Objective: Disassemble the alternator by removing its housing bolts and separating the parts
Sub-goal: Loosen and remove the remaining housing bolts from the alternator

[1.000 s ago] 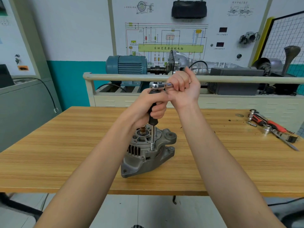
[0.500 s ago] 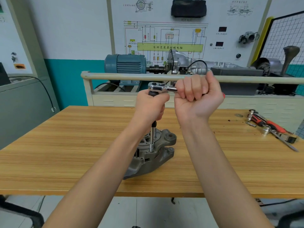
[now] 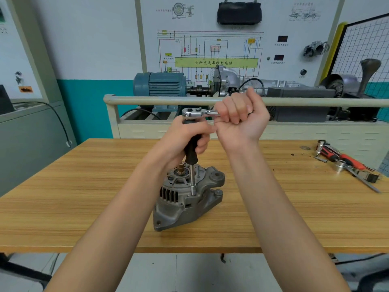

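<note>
A grey alternator (image 3: 185,199) stands on the wooden table (image 3: 84,199), shaft end up. A socket extension (image 3: 192,180) rises upright from a housing bolt near the alternator's right side. My left hand (image 3: 187,138) grips the black handle of the extension just below the ratchet head. My right hand (image 3: 240,116) grips the chrome ratchet wrench (image 3: 197,113), whose handle points to the right at the top of the extension.
Red-handled tools and sockets (image 3: 345,163) lie at the table's right end. Behind the table runs a beige rail (image 3: 147,100) with a blue motor (image 3: 160,84) and a training board. A grey cabinet (image 3: 27,131) stands at the left.
My right hand has swung the ratchet handle round and back while my left hand held the extension upright. The view shifted slightly; the alternator stayed in place.
</note>
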A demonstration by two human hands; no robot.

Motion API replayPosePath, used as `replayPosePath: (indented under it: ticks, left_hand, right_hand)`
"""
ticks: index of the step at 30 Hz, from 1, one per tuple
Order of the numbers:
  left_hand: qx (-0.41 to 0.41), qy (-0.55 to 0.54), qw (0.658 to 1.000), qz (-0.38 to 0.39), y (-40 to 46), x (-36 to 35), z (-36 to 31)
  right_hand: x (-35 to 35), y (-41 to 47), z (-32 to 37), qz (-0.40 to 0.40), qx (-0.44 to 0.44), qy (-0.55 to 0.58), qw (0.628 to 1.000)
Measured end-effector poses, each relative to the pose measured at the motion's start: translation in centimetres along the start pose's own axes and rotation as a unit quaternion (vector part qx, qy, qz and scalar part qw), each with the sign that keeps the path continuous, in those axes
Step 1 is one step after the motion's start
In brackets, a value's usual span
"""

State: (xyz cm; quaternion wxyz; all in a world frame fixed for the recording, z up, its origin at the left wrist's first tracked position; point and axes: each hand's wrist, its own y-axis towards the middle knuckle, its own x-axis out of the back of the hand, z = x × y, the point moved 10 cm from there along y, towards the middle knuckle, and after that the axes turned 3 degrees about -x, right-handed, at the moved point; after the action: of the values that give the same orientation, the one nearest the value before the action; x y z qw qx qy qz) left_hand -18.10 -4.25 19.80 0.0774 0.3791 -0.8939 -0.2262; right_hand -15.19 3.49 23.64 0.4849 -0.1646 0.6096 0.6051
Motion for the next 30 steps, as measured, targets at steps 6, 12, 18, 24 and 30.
replayPosePath:
  ticks: [6, 12, 18, 24, 30]
  left_hand:
    - [0.053, -0.046, 0.996, 0.057, 0.3, -1.5, 1.2]
    - [0.033, -0.004, 0.996, -0.083, 0.4, 0.8, 1.1]
    - [0.002, 0.059, 0.973, -0.223, 0.0, 1.6, 0.7]
    - [-0.01, 0.063, 0.979, -0.192, -0.1, 1.1, 0.7]
    - [0.018, 0.006, 0.999, -0.03, 0.6, 0.0, 0.6]
  right_hand:
    - [2.6, 2.0, -1.7, -0.065, -0.104, 0.14, 0.983]
    - [0.7, -0.1, 0.3, -0.048, 0.019, -0.012, 0.999]
    - [-4.5, -5.6, 2.1, 0.078, 0.27, -0.274, 0.92]
    - [-6.1, -7.2, 1.8, 0.119, 0.337, -0.376, 0.855]
    - [-1.4, -1.4, 2.1, 0.031, 0.096, -0.131, 0.986]
